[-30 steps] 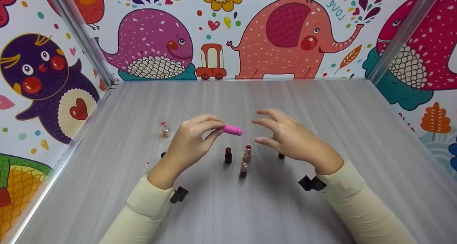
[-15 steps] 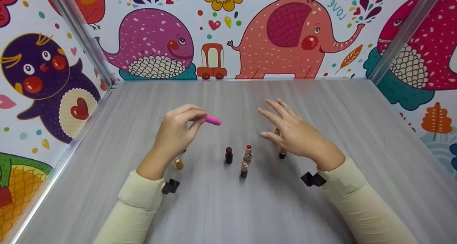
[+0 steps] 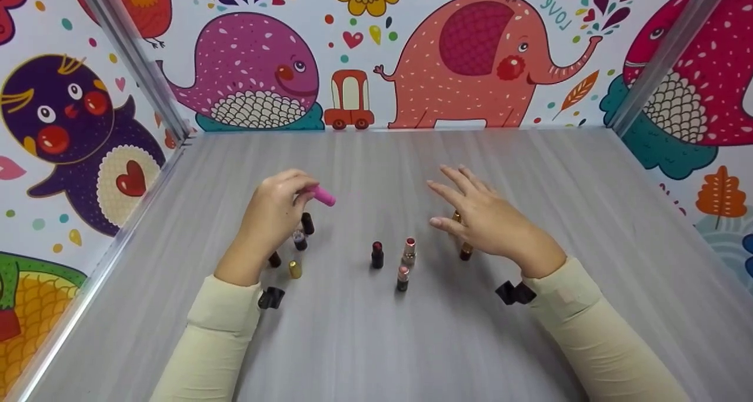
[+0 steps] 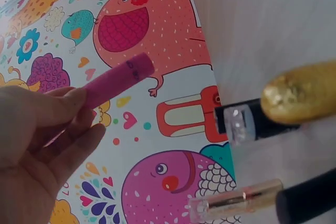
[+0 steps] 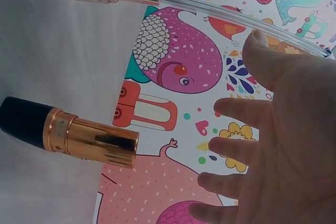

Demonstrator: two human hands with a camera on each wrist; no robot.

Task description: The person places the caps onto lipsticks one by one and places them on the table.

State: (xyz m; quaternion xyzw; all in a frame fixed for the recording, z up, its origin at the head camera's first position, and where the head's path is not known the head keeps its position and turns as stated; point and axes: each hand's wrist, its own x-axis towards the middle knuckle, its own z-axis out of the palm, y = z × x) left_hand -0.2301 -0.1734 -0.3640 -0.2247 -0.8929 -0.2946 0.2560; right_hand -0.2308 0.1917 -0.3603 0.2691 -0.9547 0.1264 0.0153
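Note:
A pink lipstick tube point(image 3: 324, 196) is pinched between the thumb and fingers of my left hand point(image 3: 273, 205), above the table's left part; dark marks show near its free end in the left wrist view. My right hand point(image 3: 491, 222) is spread, palm down, holding nothing. Partly hidden under it stands a gold and dark lipstick tube point(image 3: 466, 251). Between the hands stand three uncapped lipsticks: a black one with a dark red tip point(image 3: 377, 256), a gold one with a red tip point(image 3: 409, 252), and a dark-based one with a pink tip point(image 3: 402, 279).
Near my left wrist stand a gold cap point(image 3: 295, 269), a black piece point(image 3: 307, 223), a clear and dark piece point(image 3: 300, 241) and a dark piece point(image 3: 275, 259), partly covered. Patterned walls enclose the grey table point(image 3: 376, 343) at the back and sides.
My left hand has moved left with the pink lipstick tube, uncovering the pieces near its wrist. My right hand has spread its fingers and shifted slightly, then stayed nearly still.

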